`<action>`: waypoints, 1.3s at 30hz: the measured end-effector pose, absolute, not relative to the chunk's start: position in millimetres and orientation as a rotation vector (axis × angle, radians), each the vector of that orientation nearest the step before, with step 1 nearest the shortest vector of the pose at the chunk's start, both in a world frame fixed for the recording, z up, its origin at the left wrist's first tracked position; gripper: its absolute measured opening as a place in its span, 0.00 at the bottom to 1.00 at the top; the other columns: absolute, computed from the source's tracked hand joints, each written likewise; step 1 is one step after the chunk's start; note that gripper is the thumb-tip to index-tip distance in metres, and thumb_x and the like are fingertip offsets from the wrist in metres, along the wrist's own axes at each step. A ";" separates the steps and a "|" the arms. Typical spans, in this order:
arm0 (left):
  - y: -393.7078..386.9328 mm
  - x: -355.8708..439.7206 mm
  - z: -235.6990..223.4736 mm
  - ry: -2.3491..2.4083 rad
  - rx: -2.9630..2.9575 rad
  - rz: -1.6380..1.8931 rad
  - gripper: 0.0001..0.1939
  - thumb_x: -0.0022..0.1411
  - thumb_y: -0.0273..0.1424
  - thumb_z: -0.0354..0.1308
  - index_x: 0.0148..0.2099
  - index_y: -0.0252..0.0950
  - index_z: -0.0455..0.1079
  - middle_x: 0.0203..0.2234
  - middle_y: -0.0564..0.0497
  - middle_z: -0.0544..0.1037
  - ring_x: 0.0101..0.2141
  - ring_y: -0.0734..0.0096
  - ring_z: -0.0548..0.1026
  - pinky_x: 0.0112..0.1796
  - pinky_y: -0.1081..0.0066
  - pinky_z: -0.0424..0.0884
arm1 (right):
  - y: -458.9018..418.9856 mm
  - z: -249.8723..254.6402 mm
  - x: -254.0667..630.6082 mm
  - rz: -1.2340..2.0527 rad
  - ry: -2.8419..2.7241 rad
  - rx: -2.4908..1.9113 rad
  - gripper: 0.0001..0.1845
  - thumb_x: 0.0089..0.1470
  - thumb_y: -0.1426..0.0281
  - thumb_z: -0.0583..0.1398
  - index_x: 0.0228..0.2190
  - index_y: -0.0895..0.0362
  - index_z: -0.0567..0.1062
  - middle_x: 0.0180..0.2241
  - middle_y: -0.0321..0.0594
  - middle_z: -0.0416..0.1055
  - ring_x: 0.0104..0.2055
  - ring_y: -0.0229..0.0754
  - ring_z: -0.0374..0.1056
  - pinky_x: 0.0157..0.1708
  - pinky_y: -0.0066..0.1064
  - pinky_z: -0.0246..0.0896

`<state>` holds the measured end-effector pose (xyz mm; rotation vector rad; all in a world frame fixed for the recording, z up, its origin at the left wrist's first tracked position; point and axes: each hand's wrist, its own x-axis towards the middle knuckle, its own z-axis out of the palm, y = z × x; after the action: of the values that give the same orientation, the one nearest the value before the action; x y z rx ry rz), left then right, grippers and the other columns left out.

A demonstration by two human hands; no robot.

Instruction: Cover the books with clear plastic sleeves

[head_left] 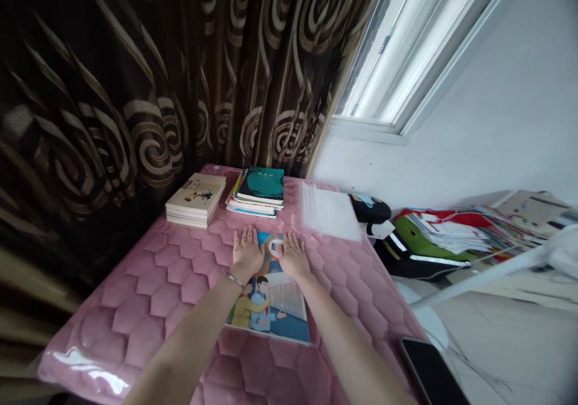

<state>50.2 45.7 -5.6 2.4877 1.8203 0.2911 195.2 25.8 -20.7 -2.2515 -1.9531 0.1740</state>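
Note:
A book (282, 309) with a colourful illustrated cover lies flat on the pink quilted table cover (149, 290). My left hand (248, 253) rests palm down on the upper left of the book, its fingers stretched past the edge and a silver bracelet on the wrist. On the upper right of the same book lies my right hand (294, 254), also flat with fingers extended. Between the two hands the cover's orange circle with a printed character shows. Parts of the book's top and sides are hidden under the hands and forearms.
Beyond the book stand a stack of beige books (194, 200) and a stack topped by a teal book (262, 183). Clear plastic sleeves (330, 210) lie to the right. A phone (431, 372) sits at the near right edge. Bags and papers (445, 230) are piled beside the table.

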 end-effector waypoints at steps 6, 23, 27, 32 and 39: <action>-12.6 34.4 -16.2 1.334 2.701 0.299 0.32 0.69 0.41 0.37 0.69 0.29 0.47 0.67 0.41 0.49 0.67 0.59 0.46 0.65 0.56 0.43 | 25.1 -22.7 197.2 0.128 -1.976 -2.194 0.33 0.65 0.62 0.40 0.64 0.69 0.52 0.67 0.53 0.43 0.70 0.48 0.36 0.65 0.47 0.31; -62.6 -30.2 -17.1 1.273 2.727 0.236 0.31 0.69 0.40 0.38 0.70 0.32 0.46 0.68 0.44 0.48 0.66 0.62 0.47 0.64 0.58 0.45 | -20.2 -14.2 150.7 0.068 -2.064 -2.114 0.32 0.64 0.61 0.45 0.63 0.67 0.55 0.67 0.56 0.43 0.69 0.55 0.36 0.64 0.55 0.32; -61.3 -32.6 -21.6 1.243 2.763 0.254 0.31 0.67 0.36 0.41 0.70 0.34 0.46 0.68 0.45 0.48 0.66 0.62 0.47 0.64 0.58 0.46 | -83.3 -26.3 126.6 0.082 -2.226 -1.784 0.31 0.66 0.60 0.41 0.64 0.62 0.55 0.67 0.48 0.44 0.69 0.48 0.39 0.65 0.47 0.38; -60.9 -32.5 -26.4 1.253 2.741 0.323 0.31 0.69 0.40 0.40 0.70 0.35 0.46 0.68 0.46 0.49 0.66 0.61 0.48 0.64 0.57 0.47 | -123.6 -35.1 158.6 0.081 -2.261 -1.792 0.32 0.65 0.57 0.43 0.64 0.63 0.55 0.67 0.48 0.42 0.69 0.50 0.38 0.66 0.49 0.39; -55.9 -44.1 -7.5 1.059 2.629 0.139 0.42 0.63 0.54 0.47 0.71 0.43 0.36 0.69 0.43 0.36 0.67 0.53 0.39 0.63 0.51 0.45 | -135.3 -34.6 187.0 0.230 -2.196 -1.915 0.36 0.64 0.55 0.45 0.66 0.61 0.47 0.68 0.48 0.32 0.70 0.51 0.30 0.65 0.51 0.40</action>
<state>-44.1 -55.9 -7.5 2.6293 1.0595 0.1386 187.0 -135.3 -34.6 -1.9155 -2.1960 0.2301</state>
